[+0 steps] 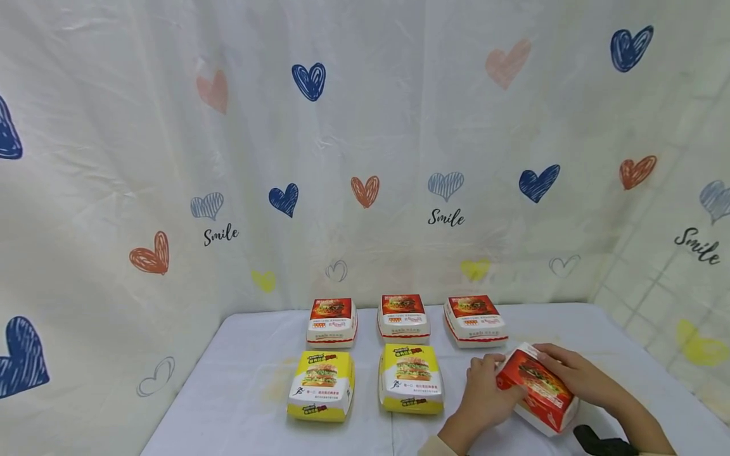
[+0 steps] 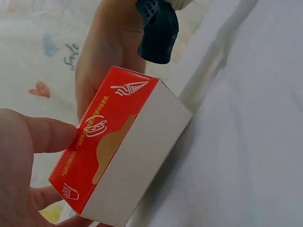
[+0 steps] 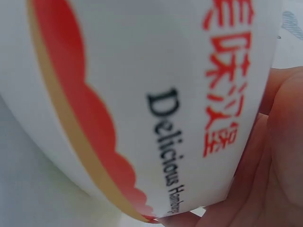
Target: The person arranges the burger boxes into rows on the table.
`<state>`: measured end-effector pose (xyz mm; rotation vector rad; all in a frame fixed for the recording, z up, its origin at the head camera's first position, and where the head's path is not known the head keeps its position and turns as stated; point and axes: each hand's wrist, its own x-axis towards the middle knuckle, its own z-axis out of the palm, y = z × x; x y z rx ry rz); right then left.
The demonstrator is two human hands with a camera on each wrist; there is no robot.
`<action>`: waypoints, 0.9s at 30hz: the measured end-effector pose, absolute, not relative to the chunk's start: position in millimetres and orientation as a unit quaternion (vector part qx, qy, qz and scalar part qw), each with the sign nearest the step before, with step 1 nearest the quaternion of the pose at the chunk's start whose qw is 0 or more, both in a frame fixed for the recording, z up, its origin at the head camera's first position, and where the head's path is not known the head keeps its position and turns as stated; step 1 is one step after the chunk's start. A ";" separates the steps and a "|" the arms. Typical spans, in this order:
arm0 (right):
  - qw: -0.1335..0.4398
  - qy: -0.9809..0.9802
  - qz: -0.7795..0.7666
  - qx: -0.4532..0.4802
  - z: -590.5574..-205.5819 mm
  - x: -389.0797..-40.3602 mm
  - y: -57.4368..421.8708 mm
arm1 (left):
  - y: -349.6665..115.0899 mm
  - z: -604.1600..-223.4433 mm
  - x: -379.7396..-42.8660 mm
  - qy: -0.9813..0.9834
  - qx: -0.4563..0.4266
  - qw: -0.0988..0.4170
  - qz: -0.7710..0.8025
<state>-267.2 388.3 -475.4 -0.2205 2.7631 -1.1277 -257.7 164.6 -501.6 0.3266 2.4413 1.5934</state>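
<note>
Both hands are on a red and white burger box at the right of the table, turned at an angle. My left hand grips its left side; in the left wrist view the thumb lies on the red face with fingers behind the far end. My right hand holds the opposite side. In the right wrist view, the box's white side with "Delicious Hamburger" lettering fills most of the picture, and the right hand's fingers reach behind its edge.
Three red-topped burger boxes stand in a back row: left, middle and right. Before them sit two yellow burger boxes, left and right. A white cloth covers the table; a heart-print curtain hangs behind.
</note>
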 end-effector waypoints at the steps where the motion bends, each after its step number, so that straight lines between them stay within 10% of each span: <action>1: 0.074 0.921 -0.374 -0.074 -474.9 -267.5 388.0 | 164.5 -501.3 -258.3 0.827 0.109 0.101 0.542; 27: 0.048 0.954 -0.294 -0.027 -470.3 -267.7 379.6 | 163.2 -498.5 -254.7 0.849 0.106 0.073 0.513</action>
